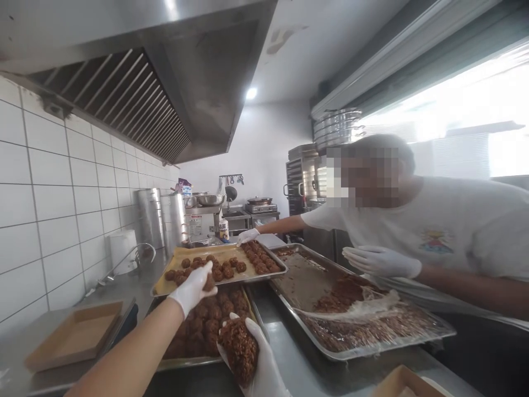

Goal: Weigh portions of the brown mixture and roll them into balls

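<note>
My left hand [190, 291], in a white glove, reaches over the upper tray and pinches a small brown ball [209, 283]. My right hand [264, 361], also gloved, cups a large lump of brown, grainy, sticky mixture [240, 348] near the bottom of the view. The upper metal tray [225, 280] is lined with yellowish paper and bears rows and loose groups of brown balls [260, 258]. Beneath it sits a lower tray [182, 363], filled with more brown balls [210, 317] and partly hidden by my left arm and the upper tray.
At right, a large tray [330, 353] holds brown mixture partly under clear film [359, 314]. Across from me a co-worker leans in, one gloved hand [248, 236] at the upper tray's far edge, the other [380, 261] raised. A shallow tan box [74, 336] lies left; a hood [206, 82] hangs overhead.
</note>
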The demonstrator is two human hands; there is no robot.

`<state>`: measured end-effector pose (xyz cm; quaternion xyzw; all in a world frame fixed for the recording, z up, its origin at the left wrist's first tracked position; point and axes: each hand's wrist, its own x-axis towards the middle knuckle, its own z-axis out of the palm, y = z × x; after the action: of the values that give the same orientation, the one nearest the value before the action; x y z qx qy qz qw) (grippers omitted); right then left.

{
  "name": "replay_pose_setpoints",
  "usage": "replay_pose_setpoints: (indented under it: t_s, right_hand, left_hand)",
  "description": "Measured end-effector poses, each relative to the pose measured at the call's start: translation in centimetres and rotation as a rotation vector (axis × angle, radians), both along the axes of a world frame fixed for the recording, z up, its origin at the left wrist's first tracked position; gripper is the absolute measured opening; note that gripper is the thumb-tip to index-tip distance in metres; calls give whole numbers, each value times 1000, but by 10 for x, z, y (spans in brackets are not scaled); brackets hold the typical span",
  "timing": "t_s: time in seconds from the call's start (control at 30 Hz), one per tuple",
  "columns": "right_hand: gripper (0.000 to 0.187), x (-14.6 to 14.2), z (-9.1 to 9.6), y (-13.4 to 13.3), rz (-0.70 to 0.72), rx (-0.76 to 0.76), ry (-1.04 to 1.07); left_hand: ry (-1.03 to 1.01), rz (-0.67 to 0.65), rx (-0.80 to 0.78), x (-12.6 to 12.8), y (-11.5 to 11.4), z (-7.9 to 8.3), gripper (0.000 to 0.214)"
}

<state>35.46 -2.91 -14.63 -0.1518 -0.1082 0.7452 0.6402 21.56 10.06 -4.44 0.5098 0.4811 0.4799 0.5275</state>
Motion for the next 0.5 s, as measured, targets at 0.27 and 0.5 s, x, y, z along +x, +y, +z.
replay_pose_setpoints:
  t_s: [0.27, 0.5]
  right_hand:
    - [47, 1, 10, -1, 28, 76, 90]
    - [58, -3, 8, -10, 17, 109, -36]
  left_hand:
    - [-2, -52, 457, 12, -68, -15, 35]
    - [377, 7, 976, 28, -125, -98, 38]
